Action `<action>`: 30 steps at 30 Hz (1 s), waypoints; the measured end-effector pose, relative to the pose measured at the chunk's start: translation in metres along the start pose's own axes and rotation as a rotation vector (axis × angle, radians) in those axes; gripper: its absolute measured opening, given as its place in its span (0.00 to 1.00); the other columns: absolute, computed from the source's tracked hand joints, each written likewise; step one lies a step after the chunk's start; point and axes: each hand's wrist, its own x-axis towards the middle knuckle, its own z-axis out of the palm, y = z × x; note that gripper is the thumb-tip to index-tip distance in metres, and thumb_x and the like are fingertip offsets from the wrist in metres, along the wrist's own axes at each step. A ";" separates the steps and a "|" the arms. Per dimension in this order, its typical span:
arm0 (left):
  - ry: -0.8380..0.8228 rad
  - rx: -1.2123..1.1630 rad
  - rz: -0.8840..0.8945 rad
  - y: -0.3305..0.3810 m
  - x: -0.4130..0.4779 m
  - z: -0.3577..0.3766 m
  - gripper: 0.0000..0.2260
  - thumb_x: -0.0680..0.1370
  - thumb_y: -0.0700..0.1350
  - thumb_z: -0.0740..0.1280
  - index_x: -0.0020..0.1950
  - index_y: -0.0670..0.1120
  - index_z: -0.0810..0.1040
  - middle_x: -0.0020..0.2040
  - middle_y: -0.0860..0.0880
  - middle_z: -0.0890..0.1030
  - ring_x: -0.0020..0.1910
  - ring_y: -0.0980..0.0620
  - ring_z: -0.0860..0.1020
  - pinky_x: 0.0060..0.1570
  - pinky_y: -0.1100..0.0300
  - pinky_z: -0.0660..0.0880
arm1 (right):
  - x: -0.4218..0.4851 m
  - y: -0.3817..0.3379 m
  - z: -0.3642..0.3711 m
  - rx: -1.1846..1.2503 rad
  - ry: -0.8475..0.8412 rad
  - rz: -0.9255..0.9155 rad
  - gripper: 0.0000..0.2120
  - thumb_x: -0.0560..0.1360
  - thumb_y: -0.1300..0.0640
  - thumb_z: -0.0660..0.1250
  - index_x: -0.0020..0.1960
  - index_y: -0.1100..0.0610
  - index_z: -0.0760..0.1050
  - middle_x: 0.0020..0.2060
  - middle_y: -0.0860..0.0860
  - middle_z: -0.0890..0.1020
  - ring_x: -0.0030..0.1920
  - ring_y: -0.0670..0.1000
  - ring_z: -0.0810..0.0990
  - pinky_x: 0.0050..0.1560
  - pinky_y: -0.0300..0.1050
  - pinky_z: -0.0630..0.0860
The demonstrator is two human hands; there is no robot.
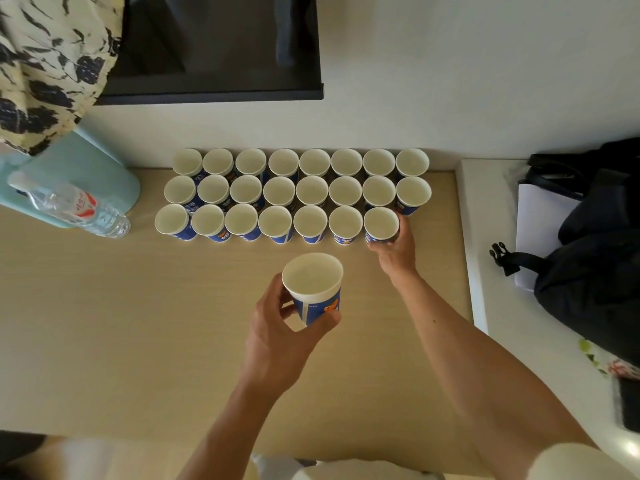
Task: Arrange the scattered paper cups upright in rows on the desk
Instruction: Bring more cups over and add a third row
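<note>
Our right hand (394,249) grips the lower wall of the 7th cup (381,225) in the near row, while our left hand (277,327) holds a spare cup (313,289) upright above the desk (138,323). We judge these empty cups light and easily crushed, so we hold them low on the sidewall, loosely.

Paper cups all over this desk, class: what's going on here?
A person is lining up paper cups upright in rows on the wooden desk. The two back rows hold eight cups each. The right hand grips the seventh cup at the right end of the front row, leaving one slot open. The left hand holds another cup upright above the desk, nearer the person, likely the next to go there.
</note>
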 end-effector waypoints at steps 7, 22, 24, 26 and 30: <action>-0.004 0.009 -0.004 -0.001 -0.003 0.004 0.25 0.67 0.47 0.78 0.62 0.58 0.77 0.55 0.58 0.84 0.56 0.53 0.82 0.56 0.57 0.79 | -0.002 0.000 -0.006 -0.018 -0.030 0.038 0.42 0.63 0.67 0.78 0.73 0.50 0.68 0.66 0.49 0.77 0.63 0.49 0.78 0.65 0.56 0.78; 0.021 0.038 0.042 0.013 0.020 0.037 0.30 0.65 0.50 0.79 0.64 0.55 0.72 0.58 0.57 0.82 0.56 0.56 0.81 0.56 0.58 0.80 | -0.112 -0.121 -0.058 0.318 -0.613 -0.072 0.32 0.69 0.50 0.72 0.71 0.57 0.72 0.62 0.54 0.82 0.63 0.54 0.80 0.61 0.50 0.77; -0.003 0.072 0.074 0.017 0.022 0.043 0.29 0.67 0.49 0.80 0.65 0.54 0.72 0.58 0.58 0.81 0.57 0.57 0.81 0.56 0.58 0.79 | -0.114 -0.128 -0.060 0.274 -0.614 -0.074 0.34 0.67 0.48 0.75 0.71 0.56 0.72 0.61 0.52 0.83 0.64 0.54 0.80 0.63 0.53 0.78; -0.022 0.110 0.109 0.020 0.023 0.047 0.29 0.69 0.45 0.80 0.66 0.53 0.73 0.58 0.58 0.81 0.57 0.58 0.80 0.57 0.58 0.79 | -0.116 -0.131 -0.063 0.282 -0.583 -0.085 0.35 0.66 0.47 0.77 0.70 0.57 0.73 0.60 0.52 0.83 0.63 0.54 0.81 0.62 0.53 0.79; -0.035 0.202 0.155 0.021 0.024 0.052 0.30 0.70 0.45 0.80 0.68 0.51 0.73 0.62 0.58 0.80 0.62 0.58 0.78 0.61 0.58 0.76 | -0.111 -0.128 -0.074 0.325 -0.486 -0.084 0.34 0.64 0.49 0.78 0.67 0.56 0.75 0.57 0.48 0.84 0.59 0.49 0.83 0.54 0.41 0.79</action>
